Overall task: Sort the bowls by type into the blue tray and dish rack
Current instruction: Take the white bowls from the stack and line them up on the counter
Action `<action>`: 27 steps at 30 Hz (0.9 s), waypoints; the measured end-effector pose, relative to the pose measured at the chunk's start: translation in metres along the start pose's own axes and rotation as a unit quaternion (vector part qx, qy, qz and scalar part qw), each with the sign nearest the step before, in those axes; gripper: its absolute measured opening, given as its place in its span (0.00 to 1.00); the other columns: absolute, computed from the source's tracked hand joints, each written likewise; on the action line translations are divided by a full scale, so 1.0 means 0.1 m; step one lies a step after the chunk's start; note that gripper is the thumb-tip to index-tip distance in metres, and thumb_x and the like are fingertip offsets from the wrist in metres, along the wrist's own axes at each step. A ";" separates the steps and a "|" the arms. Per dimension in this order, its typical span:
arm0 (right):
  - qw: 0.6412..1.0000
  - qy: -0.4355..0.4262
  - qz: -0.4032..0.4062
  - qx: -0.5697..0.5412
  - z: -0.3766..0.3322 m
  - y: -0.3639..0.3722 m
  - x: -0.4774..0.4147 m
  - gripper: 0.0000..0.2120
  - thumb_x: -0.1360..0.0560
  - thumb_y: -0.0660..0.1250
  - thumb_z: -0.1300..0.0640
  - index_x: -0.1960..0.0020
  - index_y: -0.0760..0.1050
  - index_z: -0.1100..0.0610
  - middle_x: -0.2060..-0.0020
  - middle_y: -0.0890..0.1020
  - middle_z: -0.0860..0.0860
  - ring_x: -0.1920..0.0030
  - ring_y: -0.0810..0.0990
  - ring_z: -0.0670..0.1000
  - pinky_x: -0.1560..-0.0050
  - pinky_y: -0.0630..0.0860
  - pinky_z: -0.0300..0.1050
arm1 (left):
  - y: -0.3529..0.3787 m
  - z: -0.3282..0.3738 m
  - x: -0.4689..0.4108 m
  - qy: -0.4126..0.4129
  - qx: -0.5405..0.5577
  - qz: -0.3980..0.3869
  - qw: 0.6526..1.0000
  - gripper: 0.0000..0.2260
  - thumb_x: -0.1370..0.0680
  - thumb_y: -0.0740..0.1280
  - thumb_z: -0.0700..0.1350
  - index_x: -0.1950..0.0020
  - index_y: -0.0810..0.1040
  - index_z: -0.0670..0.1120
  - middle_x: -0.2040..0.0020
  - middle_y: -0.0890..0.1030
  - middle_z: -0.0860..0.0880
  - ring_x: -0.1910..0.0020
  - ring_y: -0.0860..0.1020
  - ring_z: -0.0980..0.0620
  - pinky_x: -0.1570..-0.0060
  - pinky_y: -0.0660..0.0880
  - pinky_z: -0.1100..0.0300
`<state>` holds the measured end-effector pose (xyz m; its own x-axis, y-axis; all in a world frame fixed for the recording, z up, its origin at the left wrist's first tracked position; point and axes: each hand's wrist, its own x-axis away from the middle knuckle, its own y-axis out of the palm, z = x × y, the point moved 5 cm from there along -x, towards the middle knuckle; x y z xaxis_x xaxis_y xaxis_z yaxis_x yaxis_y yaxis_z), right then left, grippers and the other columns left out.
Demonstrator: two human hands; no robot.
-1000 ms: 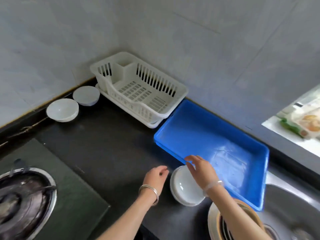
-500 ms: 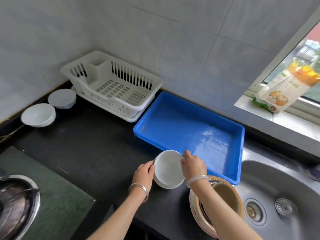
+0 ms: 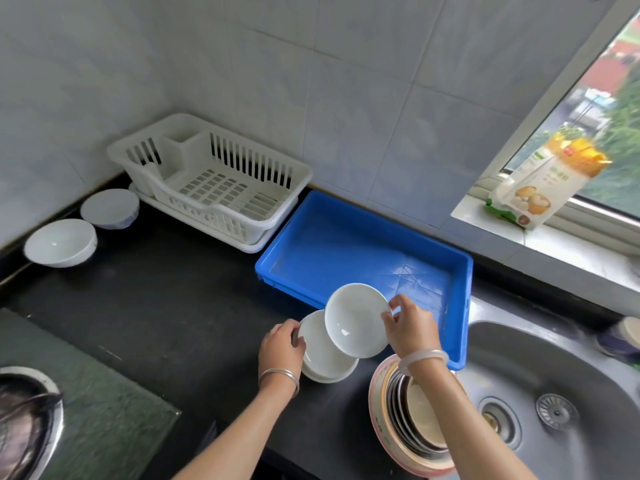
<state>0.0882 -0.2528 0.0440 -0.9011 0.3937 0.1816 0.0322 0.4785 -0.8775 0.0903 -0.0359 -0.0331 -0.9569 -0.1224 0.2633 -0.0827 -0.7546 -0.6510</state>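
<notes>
Top bowl (image 3: 355, 320) has come up off the stack (image 3: 322, 360) since half a second back, tilted, by the near rim of the blue tray (image 3: 346, 244); right hand (image 3: 410, 329) pinches its edge, left hand (image 3: 282, 346) grips the stack on the counter (image 3: 173, 289). Level it, then set it flat inside the tray.

left hand (image 3: 281, 348): low, fingers curled on bowl stack (image 3: 322, 362) | right hand (image 3: 410, 329): higher, pinching tilted bowl (image 3: 353, 320) rim
</notes>
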 end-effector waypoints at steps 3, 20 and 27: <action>1.000 0.013 -0.003 -0.012 0.04 -0.06 0.03 0.06 0.23 0.61 0.55 0.47 0.73 0.55 0.56 0.83 0.54 0.62 0.76 0.54 0.67 0.64 0.38 | -0.01 0.05 -0.01 -0.007 -0.002 0.011 1.000 0.04 0.25 0.64 0.41 0.55 0.76 0.49 0.58 0.79 0.52 0.57 0.78 0.51 0.58 0.79 0.54; 0.996 -0.040 0.008 -0.084 -0.41 -0.31 -0.11 0.01 0.26 0.64 0.56 0.55 0.74 0.54 0.70 0.82 0.52 0.66 0.81 0.52 0.64 0.73 0.40 | -0.67 0.11 -0.39 -0.047 0.102 0.066 0.991 0.06 0.28 0.66 0.39 0.62 0.78 0.50 0.64 0.81 0.52 0.62 0.80 0.51 0.61 0.78 0.56; 0.990 -0.070 -0.055 -0.109 -1.02 0.11 -0.31 0.03 0.27 0.64 0.59 0.54 0.75 0.52 0.72 0.81 0.48 0.74 0.80 0.44 0.63 0.76 0.40 | -1.41 -0.46 -0.61 -0.112 0.155 0.165 0.968 0.06 0.29 0.66 0.37 0.59 0.79 0.47 0.61 0.83 0.48 0.59 0.80 0.45 0.57 0.81 0.47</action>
<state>0.1602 -0.1795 0.0737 -0.9552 0.2240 0.1932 0.0094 0.6757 -0.7371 0.1479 0.1078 0.0103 -0.8303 -0.4992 0.2478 0.3366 -0.8036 -0.4909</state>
